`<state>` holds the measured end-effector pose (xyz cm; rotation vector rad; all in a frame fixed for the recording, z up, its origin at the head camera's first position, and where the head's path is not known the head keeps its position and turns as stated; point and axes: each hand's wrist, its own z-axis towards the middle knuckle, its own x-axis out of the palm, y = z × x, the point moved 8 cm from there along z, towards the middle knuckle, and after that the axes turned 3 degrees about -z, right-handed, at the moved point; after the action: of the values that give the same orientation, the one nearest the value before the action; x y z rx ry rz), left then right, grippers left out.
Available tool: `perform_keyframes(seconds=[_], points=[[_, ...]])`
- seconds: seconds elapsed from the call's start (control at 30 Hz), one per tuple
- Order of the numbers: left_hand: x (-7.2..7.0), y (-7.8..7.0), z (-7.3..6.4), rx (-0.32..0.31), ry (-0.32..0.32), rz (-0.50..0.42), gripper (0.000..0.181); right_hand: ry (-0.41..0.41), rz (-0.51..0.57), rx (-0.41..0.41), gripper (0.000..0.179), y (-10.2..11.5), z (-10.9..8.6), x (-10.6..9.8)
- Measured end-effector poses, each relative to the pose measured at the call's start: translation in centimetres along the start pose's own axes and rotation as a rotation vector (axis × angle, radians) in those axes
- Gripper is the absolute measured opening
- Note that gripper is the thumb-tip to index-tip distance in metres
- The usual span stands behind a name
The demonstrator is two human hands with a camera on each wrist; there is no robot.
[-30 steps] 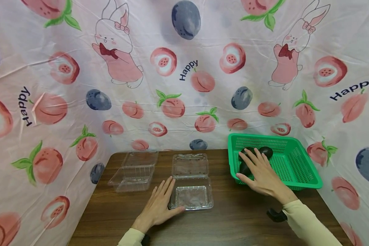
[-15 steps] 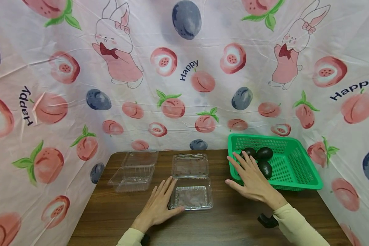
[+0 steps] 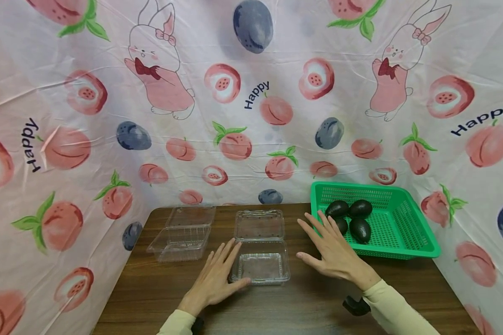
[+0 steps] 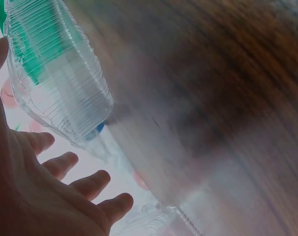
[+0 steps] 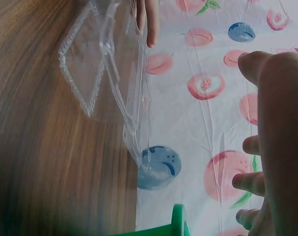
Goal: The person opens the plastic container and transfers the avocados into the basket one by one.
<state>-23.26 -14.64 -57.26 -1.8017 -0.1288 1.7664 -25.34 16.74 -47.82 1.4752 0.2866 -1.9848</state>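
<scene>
An open clear plastic clamshell box [image 3: 260,267] lies on the table in front of me, its lid [image 3: 260,225] folded back. My left hand [image 3: 214,279] is at its left side, fingers extended and thumb by the near left corner; whether it touches the box I cannot tell. Between the box and the green basket [image 3: 423,242] my right hand [image 3: 335,256] hovers with fingers spread, holding nothing. Several dark avocados [image 3: 360,230] lie at the basket's left end, one partly hidden behind the right hand. In the right wrist view, the same clamshell box [image 5: 90,59] appears beyond the fingers.
A second set of clear clamshell packaging [image 3: 184,242] stands open at the back left of the brown wooden table [image 3: 276,311]. A fruit-and-rabbit printed cloth [image 3: 276,139] encloses the back and sides.
My right hand has moved left and toward me, away from over the basket, uncovering the avocados. The left hand has stayed beside the clamshell box.
</scene>
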Motion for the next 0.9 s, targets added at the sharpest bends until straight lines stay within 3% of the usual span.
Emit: perform_keyframes(seconds=[0.5,0.9], points=[[-0.9,-0.2,0.5,0.009,-0.017,0.006,0.092,0.001,-0.014,-0.030,0.087,1.0,0.4,0.8],[-1.8,-0.9,0.9,0.059,-0.091,0.009,0.083,0.010,-0.029,-0.035,0.087,1.7,0.0,1.9]])
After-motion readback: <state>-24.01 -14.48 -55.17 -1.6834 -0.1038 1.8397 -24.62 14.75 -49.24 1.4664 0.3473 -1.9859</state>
